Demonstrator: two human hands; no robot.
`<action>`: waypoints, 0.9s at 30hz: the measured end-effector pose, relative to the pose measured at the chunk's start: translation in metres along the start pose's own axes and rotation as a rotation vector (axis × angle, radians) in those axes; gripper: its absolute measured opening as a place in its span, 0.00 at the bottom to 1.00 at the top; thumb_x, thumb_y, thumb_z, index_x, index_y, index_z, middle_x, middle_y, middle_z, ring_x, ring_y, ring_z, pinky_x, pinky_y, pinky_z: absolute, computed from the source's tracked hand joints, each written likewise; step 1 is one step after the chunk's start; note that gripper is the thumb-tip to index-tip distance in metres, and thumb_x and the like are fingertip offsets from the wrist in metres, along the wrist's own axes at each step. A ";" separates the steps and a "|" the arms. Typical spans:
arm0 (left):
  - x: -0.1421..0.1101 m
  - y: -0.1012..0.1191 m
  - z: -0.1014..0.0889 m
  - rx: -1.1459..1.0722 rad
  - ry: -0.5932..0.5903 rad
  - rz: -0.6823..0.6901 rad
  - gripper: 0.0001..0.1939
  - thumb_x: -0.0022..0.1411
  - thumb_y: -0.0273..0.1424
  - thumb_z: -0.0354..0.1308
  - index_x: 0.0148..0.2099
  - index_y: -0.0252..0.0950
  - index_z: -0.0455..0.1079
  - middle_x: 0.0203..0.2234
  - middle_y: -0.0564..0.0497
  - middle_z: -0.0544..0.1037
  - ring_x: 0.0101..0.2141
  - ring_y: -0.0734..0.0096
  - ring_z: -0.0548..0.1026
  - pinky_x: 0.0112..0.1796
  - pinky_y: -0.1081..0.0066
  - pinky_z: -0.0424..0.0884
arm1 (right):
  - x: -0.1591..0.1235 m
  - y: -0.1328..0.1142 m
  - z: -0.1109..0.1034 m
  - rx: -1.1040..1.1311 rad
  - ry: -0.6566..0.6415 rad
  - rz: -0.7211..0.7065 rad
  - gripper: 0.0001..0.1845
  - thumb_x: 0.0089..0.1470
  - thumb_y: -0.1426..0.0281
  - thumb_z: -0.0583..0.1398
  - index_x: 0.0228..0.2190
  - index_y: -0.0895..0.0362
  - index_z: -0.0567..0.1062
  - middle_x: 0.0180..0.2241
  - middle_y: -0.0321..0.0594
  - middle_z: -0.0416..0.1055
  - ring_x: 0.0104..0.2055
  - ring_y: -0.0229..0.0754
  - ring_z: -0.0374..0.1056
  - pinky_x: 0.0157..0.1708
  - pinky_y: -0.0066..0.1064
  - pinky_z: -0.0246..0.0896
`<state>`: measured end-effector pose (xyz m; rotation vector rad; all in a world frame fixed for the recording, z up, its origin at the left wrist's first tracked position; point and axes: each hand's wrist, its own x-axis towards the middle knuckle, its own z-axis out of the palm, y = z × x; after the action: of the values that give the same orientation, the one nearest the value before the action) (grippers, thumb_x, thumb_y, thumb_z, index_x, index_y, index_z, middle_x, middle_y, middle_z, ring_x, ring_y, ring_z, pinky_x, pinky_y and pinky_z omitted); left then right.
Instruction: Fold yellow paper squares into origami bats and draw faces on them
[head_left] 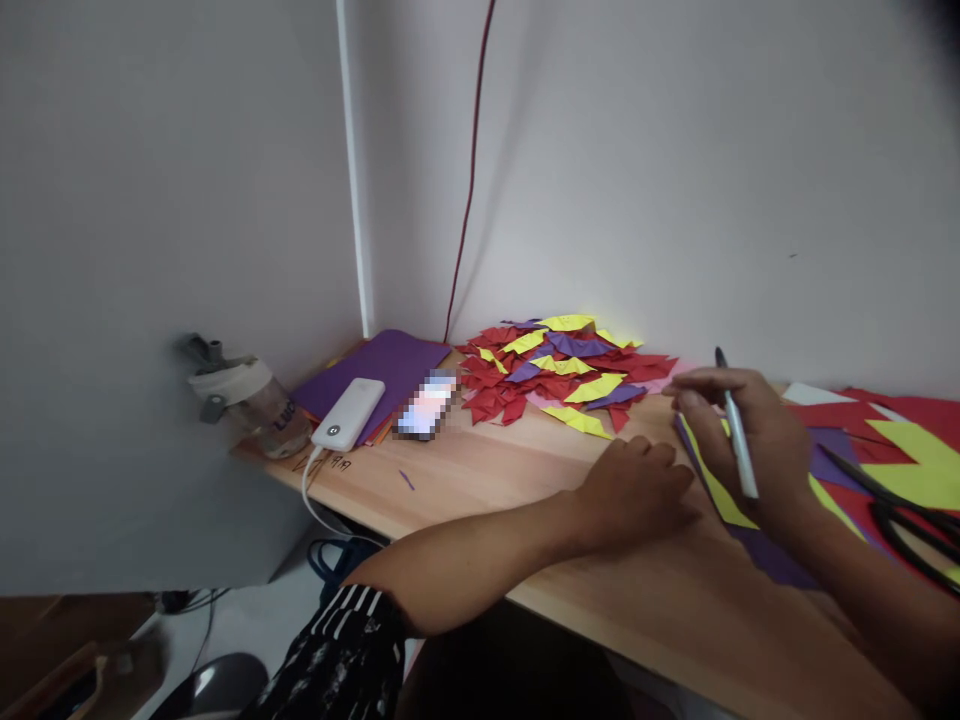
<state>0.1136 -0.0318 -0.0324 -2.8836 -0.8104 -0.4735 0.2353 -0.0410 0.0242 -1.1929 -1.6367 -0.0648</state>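
Note:
My left hand (pixel 636 492) rests on the wooden table (pixel 517 490), its fingers curled into a loose fist. Nothing shows sticking out of it, though the palm side is hidden. A silver-grey pen with a dark end (pixel 739 430) is held upright and slightly tilted in my right hand (pixel 776 445). That hand is over a layered stack of yellow paper (pixel 731 500) and purple paper (pixel 772 560), and hides part of it. Behind my left hand lies a heap of folded paper pieces (pixel 570 365) in red, yellow, purple and pink.
Black-handled scissors (pixel 892 500) lie on coloured paper sheets (pixel 911 455) at the right. Further left are a phone (pixel 426 405), a white power bank (pixel 349 413) with a cable, purple sheets (pixel 397 350) and a clear bottle (pixel 259 405). A red cord (pixel 474 150) hangs along the wall.

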 end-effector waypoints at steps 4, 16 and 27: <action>-0.006 0.000 -0.010 -0.001 0.006 -0.030 0.12 0.65 0.33 0.48 0.37 0.31 0.69 0.35 0.44 0.71 0.38 0.61 0.68 0.39 0.62 0.63 | 0.024 0.016 -0.019 -0.003 0.092 0.087 0.12 0.58 0.65 0.55 0.43 0.55 0.69 0.35 0.39 0.73 0.34 0.39 0.70 0.38 0.32 0.63; -0.005 -0.006 -0.010 -0.081 -0.006 -0.070 0.09 0.64 0.34 0.53 0.36 0.33 0.68 0.36 0.46 0.72 0.39 0.64 0.67 0.39 0.66 0.62 | 0.036 0.078 -0.050 -0.657 -0.921 0.422 0.15 0.45 0.65 0.66 0.36 0.58 0.75 0.38 0.48 0.76 0.40 0.51 0.71 0.34 0.34 0.61; -0.008 -0.009 -0.013 -0.094 -0.002 -0.071 0.12 0.66 0.32 0.48 0.36 0.32 0.69 0.35 0.46 0.71 0.36 0.65 0.66 0.37 0.65 0.61 | 0.017 0.048 -0.023 -0.848 -1.039 0.244 0.12 0.55 0.80 0.50 0.33 0.62 0.73 0.38 0.59 0.73 0.37 0.52 0.72 0.31 0.36 0.59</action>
<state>0.0986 -0.0306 -0.0224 -2.9491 -0.9177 -0.5293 0.2867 -0.0192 0.0237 -2.3207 -2.4349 0.0343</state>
